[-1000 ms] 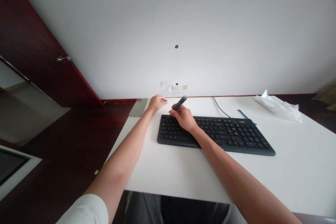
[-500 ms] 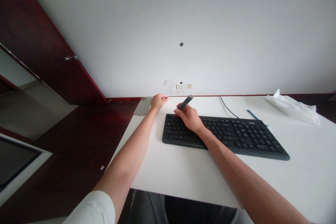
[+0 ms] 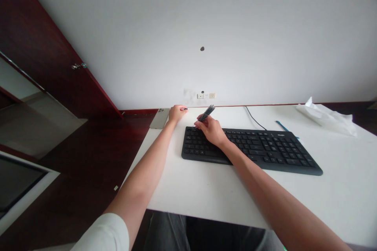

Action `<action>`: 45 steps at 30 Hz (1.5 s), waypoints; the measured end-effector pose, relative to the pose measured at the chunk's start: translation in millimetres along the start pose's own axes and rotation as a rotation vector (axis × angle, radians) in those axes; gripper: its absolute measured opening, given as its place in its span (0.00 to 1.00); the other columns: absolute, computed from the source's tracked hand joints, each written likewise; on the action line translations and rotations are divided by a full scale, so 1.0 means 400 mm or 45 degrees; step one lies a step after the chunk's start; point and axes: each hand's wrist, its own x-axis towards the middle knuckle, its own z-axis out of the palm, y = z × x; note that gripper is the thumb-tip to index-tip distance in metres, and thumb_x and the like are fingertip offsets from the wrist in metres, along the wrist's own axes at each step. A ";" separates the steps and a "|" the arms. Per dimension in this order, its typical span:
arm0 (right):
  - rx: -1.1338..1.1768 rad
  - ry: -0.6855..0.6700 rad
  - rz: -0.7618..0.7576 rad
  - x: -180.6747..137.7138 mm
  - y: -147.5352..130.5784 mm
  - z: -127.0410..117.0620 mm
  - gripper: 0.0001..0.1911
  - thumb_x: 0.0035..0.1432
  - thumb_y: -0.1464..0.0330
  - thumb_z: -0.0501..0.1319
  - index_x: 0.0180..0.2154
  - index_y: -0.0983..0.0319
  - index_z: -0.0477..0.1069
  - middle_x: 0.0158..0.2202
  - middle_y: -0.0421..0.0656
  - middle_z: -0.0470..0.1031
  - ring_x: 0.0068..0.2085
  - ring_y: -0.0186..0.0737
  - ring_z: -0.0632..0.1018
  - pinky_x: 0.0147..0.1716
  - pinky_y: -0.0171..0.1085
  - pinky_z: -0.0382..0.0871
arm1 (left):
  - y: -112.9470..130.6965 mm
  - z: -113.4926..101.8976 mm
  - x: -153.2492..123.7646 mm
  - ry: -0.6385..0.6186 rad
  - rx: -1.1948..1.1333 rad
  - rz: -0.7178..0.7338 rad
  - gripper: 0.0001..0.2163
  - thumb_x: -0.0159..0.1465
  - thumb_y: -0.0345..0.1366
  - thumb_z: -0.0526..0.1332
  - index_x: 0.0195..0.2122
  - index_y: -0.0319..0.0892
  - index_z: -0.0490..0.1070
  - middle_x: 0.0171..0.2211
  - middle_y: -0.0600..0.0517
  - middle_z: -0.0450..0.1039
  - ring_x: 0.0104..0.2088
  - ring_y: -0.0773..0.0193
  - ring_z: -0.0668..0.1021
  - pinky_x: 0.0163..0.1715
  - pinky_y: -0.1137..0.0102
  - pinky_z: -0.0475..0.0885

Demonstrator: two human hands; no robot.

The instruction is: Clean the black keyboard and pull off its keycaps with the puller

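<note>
My right hand (image 3: 211,128) is closed around a dark, pen-like bundle (image 3: 207,112), which slants up to the right with several tips at its top. It rests over the upper left part of the black keyboard (image 3: 273,151). Farther left, at the back edge of the table, my left hand (image 3: 176,113) has its fingers pinched together. A small dark tip (image 3: 185,109) pokes out from them; the rest is hidden. Close beside that hand lies a light-coloured phone (image 3: 159,119), its camera side up.
On the white table (image 3: 194,188), a teal stick-like object (image 3: 282,126) lies behind the keyboard, near its black cable (image 3: 255,119). A crumpled white plastic bag (image 3: 328,119) is at the back right. The wall with sockets (image 3: 206,96) borders the table's far side.
The view has shifted slightly. Both hands keep their grips and nearly the same places; the bundle in my right hand stays at much the same slant.
</note>
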 end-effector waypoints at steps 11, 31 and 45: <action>-0.217 -0.019 -0.065 -0.004 -0.016 -0.003 0.07 0.67 0.65 0.60 0.46 0.59 0.70 0.34 0.43 0.82 0.36 0.44 0.83 0.41 0.40 0.73 | 0.003 -0.027 -0.057 0.111 -0.343 -0.001 0.18 0.60 0.42 0.68 0.50 0.43 0.81 0.36 0.51 0.80 0.31 0.66 0.74 0.34 0.73 0.69; -0.323 0.131 0.079 -0.010 -0.040 -0.011 0.07 0.65 0.64 0.63 0.42 0.60 0.74 0.34 0.46 0.84 0.38 0.48 0.84 0.40 0.40 0.72 | 0.116 -0.078 -0.359 -0.013 -0.352 0.292 0.08 0.63 0.32 0.61 0.38 0.45 0.81 0.33 0.53 0.75 0.30 0.67 0.74 0.36 0.71 0.70; -0.362 0.009 0.066 0.004 -0.042 -0.011 0.07 0.65 0.65 0.62 0.37 0.61 0.76 0.31 0.46 0.83 0.35 0.47 0.83 0.40 0.40 0.71 | 0.121 -0.081 -0.355 -0.077 -0.382 0.206 0.07 0.60 0.30 0.59 0.34 0.43 0.78 0.33 0.52 0.77 0.32 0.65 0.76 0.37 0.71 0.71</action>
